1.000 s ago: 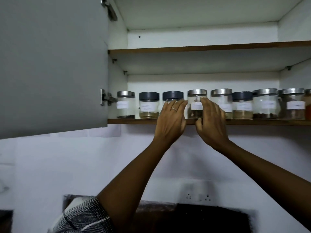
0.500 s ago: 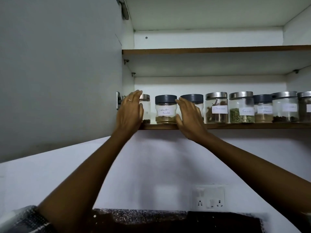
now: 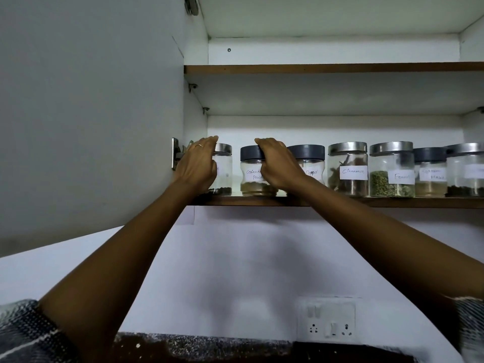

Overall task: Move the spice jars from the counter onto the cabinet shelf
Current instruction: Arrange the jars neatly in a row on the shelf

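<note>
Both your arms reach up to the lower cabinet shelf (image 3: 340, 202). Your left hand (image 3: 196, 166) wraps the steel-lidded end jar (image 3: 223, 169), its grip grasping the side; dark seeds lie at the bottom. Your right hand (image 3: 279, 166) curls over the dark lid of the coriander powder jar (image 3: 252, 176), grasping it; brown powder sits low inside. Beside them stand the pepper jar (image 3: 311, 163), the cinnamon jar (image 3: 347, 170) and the fennel jar (image 3: 392, 171) with green seeds
</note>
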Demonstrator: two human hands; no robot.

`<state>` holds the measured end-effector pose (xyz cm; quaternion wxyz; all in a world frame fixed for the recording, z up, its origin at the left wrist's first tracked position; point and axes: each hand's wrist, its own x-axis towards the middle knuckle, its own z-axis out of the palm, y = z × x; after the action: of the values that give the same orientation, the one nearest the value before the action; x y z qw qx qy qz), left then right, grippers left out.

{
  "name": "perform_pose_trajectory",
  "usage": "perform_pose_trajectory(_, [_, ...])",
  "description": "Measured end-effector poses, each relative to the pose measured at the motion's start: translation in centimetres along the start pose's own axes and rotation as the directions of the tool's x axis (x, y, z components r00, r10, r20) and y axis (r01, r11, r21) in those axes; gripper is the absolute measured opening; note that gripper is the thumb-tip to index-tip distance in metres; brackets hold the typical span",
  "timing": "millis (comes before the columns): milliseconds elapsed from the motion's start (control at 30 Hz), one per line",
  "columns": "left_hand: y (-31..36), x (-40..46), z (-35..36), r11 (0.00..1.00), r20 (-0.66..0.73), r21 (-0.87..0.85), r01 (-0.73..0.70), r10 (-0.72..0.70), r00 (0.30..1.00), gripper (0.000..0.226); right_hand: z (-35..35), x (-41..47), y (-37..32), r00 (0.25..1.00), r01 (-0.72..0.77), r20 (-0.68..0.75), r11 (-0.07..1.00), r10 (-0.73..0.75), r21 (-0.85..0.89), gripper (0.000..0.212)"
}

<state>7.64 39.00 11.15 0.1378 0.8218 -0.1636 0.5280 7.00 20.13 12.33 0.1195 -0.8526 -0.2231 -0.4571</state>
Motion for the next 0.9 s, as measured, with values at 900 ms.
perform_pose_trajectory(900, [-1.3, 4.4, -1.2, 1.0, 0.297, 0.008, 0.021, -0.023, 0.955, 0.063, 1.0, 2.3, 0.8, 0.998, 0.036, 0.046, 0.999, -0.036, 0.017, 0.041])
